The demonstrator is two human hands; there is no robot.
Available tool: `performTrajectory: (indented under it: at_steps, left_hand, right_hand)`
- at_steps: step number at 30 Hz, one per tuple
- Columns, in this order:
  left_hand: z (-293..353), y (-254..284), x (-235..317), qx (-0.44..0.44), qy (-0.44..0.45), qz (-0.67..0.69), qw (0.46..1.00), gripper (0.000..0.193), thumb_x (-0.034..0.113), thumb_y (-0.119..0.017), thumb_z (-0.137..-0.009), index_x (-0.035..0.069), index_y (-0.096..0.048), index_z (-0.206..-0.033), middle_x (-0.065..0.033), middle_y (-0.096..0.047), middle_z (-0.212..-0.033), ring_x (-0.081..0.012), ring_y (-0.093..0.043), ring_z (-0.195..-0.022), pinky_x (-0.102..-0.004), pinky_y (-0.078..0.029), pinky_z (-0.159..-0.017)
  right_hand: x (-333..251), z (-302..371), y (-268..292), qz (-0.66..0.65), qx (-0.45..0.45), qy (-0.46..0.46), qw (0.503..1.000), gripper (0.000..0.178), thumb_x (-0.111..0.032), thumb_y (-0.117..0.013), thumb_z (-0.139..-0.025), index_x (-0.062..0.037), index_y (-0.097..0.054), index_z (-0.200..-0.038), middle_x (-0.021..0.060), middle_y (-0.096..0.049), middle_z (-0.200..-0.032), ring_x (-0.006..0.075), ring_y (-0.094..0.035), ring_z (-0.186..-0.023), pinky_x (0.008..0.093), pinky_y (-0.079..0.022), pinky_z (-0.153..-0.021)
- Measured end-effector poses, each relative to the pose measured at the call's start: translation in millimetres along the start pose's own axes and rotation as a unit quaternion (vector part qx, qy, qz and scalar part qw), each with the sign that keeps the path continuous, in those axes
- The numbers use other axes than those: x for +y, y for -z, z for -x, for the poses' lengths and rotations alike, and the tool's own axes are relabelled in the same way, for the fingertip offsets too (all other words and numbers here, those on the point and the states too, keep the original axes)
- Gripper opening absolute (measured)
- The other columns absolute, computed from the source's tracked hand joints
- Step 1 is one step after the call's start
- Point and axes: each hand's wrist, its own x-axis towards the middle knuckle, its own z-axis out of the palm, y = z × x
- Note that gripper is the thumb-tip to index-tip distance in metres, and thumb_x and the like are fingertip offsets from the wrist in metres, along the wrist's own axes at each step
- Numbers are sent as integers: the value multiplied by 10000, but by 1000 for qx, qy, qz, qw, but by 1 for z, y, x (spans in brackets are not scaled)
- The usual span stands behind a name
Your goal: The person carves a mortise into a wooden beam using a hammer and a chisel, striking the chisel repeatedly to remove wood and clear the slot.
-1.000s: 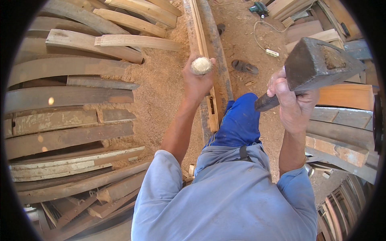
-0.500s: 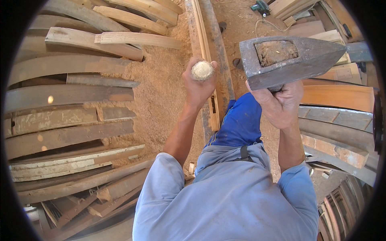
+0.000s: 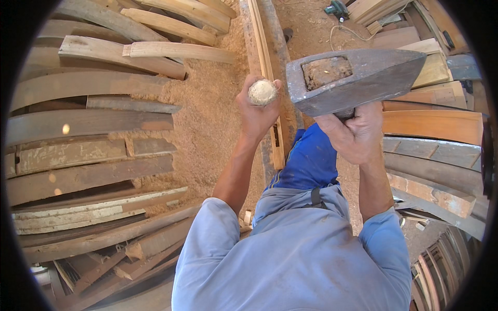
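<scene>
My left hand (image 3: 257,118) is closed round an upright chisel (image 3: 262,92). Only the pale, frayed round end of its wooden handle shows; the blade is hidden under the fist. Beneath it runs a long, narrow light-wood piece (image 3: 280,157) with dark slots cut in it. In my right hand (image 3: 358,136) is a heavy hammer, gripped on the handle just below the large dark metal head (image 3: 376,78). The wooden end of the handle (image 3: 328,72) fills the eye of the head. The hammer head is raised close to the right of the chisel, apart from it.
A long weathered beam (image 3: 280,44) lies under the slotted piece. Stacked boards (image 3: 88,124) line the left side, and more planks (image 3: 433,124) lie at the right. Sawdust (image 3: 207,119) covers the floor. A green power tool (image 3: 337,9) with a cord lies far right.
The hammer and my right hand have shifted left, nearer the chisel. My left hand has stayed almost where it was.
</scene>
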Motion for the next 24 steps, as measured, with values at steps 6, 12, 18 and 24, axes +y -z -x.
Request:
performTrajectory:
  at_steps: [6,12,18,24]
  left_hand:
    - [0,0,2,-20,3,13,1000,215,83,-797,-880,30,-588,-875,15,-599,-739,-37,-537,-723,-235,-455,-622]
    - [1,0,-1,-13,19,2,1000,216,97,-801,-880,27,-597,-884,0,-618,-745,-37,-552,-735,-239,-470,-633]
    - [3,0,9,-19,-54,-23,998,170,29,-767,-829,-9,-641,-936,-76,-709,-810,-82,-653,-782,-276,-525,-684]
    - [9,-4,9,-43,-68,-2,997,237,-5,-727,-795,-34,-706,-1029,-126,-762,-895,-147,-714,-829,-311,-549,-723]
  right_hand:
    - [1,-3,3,32,-13,33,999,200,-94,-765,-897,18,-715,-1055,75,-727,-1004,139,-653,-880,301,-519,-791]
    - [2,-1,3,2,-11,8,1000,184,-93,-757,-905,21,-719,-1044,75,-728,-1005,134,-647,-876,300,-516,-781]
    - [7,-8,2,99,-47,21,994,231,-122,-778,-840,18,-716,-1013,122,-724,-929,230,-677,-821,361,-531,-746]
    - [27,-41,-5,429,-208,11,879,270,-272,-800,-789,-49,-683,-886,198,-683,-747,394,-702,-762,492,-559,-681]
